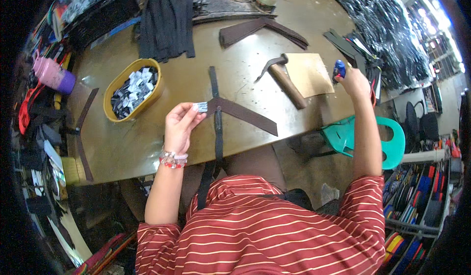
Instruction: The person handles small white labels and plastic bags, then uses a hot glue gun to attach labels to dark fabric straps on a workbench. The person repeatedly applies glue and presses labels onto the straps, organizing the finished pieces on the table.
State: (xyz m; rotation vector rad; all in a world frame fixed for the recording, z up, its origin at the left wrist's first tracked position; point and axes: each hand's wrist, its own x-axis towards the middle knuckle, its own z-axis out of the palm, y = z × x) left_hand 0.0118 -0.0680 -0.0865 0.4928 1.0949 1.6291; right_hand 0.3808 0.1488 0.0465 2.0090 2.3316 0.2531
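Observation:
My left hand [180,119] pinches a small white label [201,107] with dark print between thumb and fingertips. The label is just above the left end of a dark brown strap [250,118], which angles away to the right. Crossing that strap is a narrow black strap [218,133], running down over the table's near edge toward my lap. Out to the right, my right hand [355,83] is closed around a small blue object [339,68] with a red spot; its kind cannot be made out.
A hammer [289,86] lies partly over a tan sheet [314,76]. The yellow tub [107,98] holds many folded labels. Brown straps [245,31] and a black strip stack [167,22] lie farther back. A pink-purple tumbler [54,74] stands left; a teal stool [392,150] is right.

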